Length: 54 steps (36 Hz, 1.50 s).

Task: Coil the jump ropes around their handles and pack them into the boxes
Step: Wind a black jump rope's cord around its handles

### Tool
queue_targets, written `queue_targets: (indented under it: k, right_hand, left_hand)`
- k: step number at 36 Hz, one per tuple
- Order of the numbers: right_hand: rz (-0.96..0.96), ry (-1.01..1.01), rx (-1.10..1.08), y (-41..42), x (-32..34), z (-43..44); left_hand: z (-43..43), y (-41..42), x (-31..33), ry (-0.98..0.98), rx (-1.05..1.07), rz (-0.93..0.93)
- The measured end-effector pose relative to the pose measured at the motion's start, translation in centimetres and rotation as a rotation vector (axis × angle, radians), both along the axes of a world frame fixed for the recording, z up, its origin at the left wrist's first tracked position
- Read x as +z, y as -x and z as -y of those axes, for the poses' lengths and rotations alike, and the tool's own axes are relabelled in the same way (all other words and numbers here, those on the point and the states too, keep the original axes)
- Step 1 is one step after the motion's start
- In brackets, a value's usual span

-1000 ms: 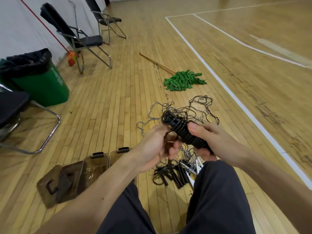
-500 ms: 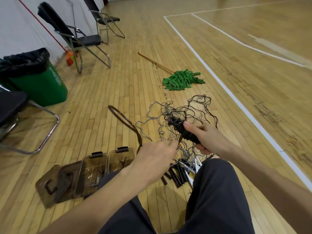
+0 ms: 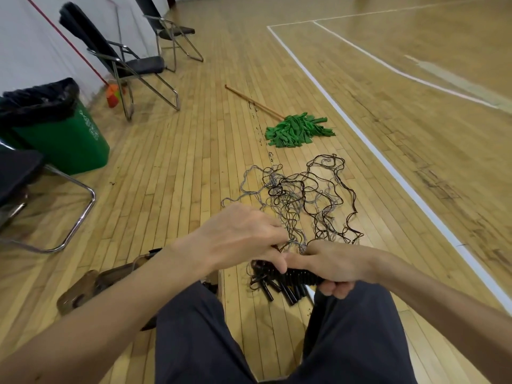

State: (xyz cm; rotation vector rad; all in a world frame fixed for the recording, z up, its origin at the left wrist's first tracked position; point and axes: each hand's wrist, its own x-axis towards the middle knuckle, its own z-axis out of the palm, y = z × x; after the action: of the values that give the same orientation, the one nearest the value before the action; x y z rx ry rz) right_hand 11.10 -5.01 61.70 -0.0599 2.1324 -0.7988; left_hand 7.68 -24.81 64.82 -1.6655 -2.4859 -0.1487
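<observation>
While both your hands meet low in front of you, the coiled bundle sits gripped between them.
Your right hand [image 3: 335,264] wraps the black ribbed coiled bundle [image 3: 300,275] from above, fingers curled tight beneath it and thumb lying along its top. Your left hand [image 3: 238,239] closes narrow over the bundle's free end, its thumb tip touching the right thumb; the fingertips are hidden, so I cannot tell what they pinch. Beyond the knuckles, tangled ropes [image 3: 304,200], black and grey, lie loose on the floor [image 3: 180,167], with strands reaching the fingers. Just under the fingers lie loose black handles [image 3: 288,293]. Left of the left wrist stand brown see-through boxes [image 3: 110,275], partly hidden by your forearm.
</observation>
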Motion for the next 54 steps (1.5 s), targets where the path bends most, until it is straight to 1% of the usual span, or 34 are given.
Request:
queue_targets:
  k: [2,4,6,9,13,18,21,23,26,28,30,31,33,34,35,37,39,43,44,46,50,54]
  right_hand:
    - [0.010,0.013,0.017,-0.4,0.2,0.1]
    - [0.052,0.077,0.011,-0.8,0.4,0.0]
    - [0.097,0.156,0.006,-1.2,0.6,-0.1]
    - [0.106,0.256,0.009,-1.9,0.7,-0.3]
    - [0.130,0.354,0.027,-2.4,0.9,-0.5]
    - [0.162,0.537,0.071,-2.8,0.4,-1.1]
    - [0.144,0.639,0.111,-3.0,0.3,-1.1]
    - [0.117,0.669,0.122,-3.0,0.1,-1.1]
    - [0.061,0.701,0.076,-3.1,-0.2,-1.1]
    - [0.036,0.755,0.037,-3.1,-0.3,-1.1]
    - [0.016,0.823,0.004,-3.0,-0.2,-1.1]
    - [0.007,0.855,-0.004,-2.9,-0.1,-1.0]
    - [-0.017,0.900,-0.020,-2.6,0.1,-1.0]
    - [-0.035,0.916,-0.031,-2.5,0.2,-1.0]
    - [-0.053,0.924,-0.046,-2.3,0.3,-1.2]
    - [-0.079,0.931,-0.085,-1.8,0.4,-1.6]
    - [-0.103,0.919,-0.152,-1.4,0.3,-2.1]
    - [-0.170,0.906,-0.363,-0.4,0.5,-3.2]
    - [-0.196,0.888,-0.427,-0.1,0.6,-3.5]
    - [-0.237,0.825,-0.529,0.5,0.8,-3.8]
    - [-0.276,0.715,-0.590,1.0,0.8,-3.7]
    - [-0.265,0.628,-0.637,1.4,0.0,-3.0]
  left_hand:
    - [0.2,0.1,0.3,-0.038,0.025,0.070]
    - [0.4,0.2,0.1,-0.071,0.065,0.125]
    - [0.4,0.3,-0.2,-0.091,0.125,0.223]
    - [0.3,0.2,-0.2,-0.128,0.213,0.388]
    - [-0.1,-0.1,0.2,-0.186,0.258,0.531]
    - [-0.7,-0.5,0.3,-0.307,0.276,0.732]
    - [-1.2,-0.7,-0.1,-0.385,0.304,0.850]
    - [-1.3,-0.7,-0.7,-0.446,0.311,0.933]
    - [-1.4,-0.6,-1.7,-0.562,0.280,1.003]
    - [-1.9,-0.9,-2.1,-0.653,0.268,1.024]
    - [-2.3,-1.3,-2.5,-0.736,0.276,1.089]
    - [-2.5,-1.6,-2.7,-0.763,0.262,1.141]
    - [-2.6,-2.3,-3.2,-0.778,0.203,1.171]
    - [-2.7,-2.4,-3.4,-0.802,0.212,1.187]
    - [-3.0,-2.6,-3.1,-0.823,0.263,1.224]
    - [-3.4,-2.6,-3.1,-0.859,0.426,1.308]
    - [-3.7,-2.7,-3.1,-0.839,0.507,1.367]
    - [-3.8,-2.8,-3.4,-0.887,0.446,1.538]
    - [-3.8,-3.0,-3.6,-0.861,0.450,1.542]
    - [-4.1,-3.3,-4.1,-0.784,0.519,1.461]
    - [-4.4,-3.4,-4.6,-0.642,0.585,1.135]
    - [-4.7,-4.0,-4.4,-0.360,0.583,0.872]
